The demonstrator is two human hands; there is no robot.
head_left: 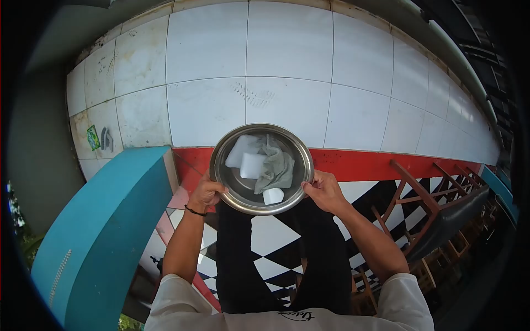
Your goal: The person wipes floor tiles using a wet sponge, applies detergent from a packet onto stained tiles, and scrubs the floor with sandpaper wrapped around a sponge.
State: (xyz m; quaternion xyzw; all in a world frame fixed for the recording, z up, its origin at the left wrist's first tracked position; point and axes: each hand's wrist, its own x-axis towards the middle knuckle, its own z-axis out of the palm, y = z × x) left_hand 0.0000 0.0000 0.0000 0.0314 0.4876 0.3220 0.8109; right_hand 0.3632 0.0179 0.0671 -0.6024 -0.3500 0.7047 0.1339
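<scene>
A round steel basin (305,149) is held level in front of me, close to the edge of the white-tiled counter. My left hand (206,191) grips its left rim, thumb over the top, with a dark band around the wrist. On the opposite side, my right hand (326,191) is closed on the right rim in the same way. Inside lie a crumpled grey-green cloth (277,168) and several white pieces: a rectangular block (253,165) beside the cloth, a flatter piece (240,148) behind it, and a small block (273,195) near the front. Their material cannot be told.
The white tiled counter (287,44) spans the far side, with a red tiled front (353,165). A green packet (93,138) and a grey brush-like item (106,140) lie at its left. A teal ledge (105,220) borders my left; a black-seated stool (450,220) stands right.
</scene>
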